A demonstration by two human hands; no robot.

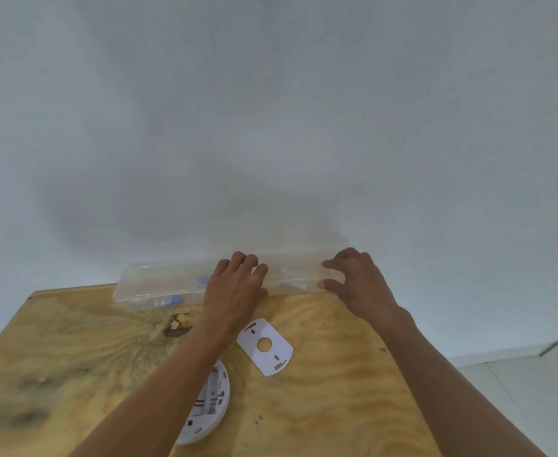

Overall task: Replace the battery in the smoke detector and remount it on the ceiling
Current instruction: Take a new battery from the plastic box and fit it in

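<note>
1. The smoke detector point(210, 410) lies open-side up on the plywood table point(320, 407), near the table's front edge, partly hidden under the left forearm and well apart from both sets of fingers.
2. The white mounting plate point(266, 347) lies flat between the forearms, its long axis running diagonally from upper left to lower right.
3. The clear plastic case point(158, 285) lies along the far edge of the table against the wall, long axis left to right.
4. The left hand point(234, 285) rests on the case lid with fingers curled over it.
5. The right hand point(358, 282) holds the case's right end, thumb and fingers spread in a loose pinch.
</note>
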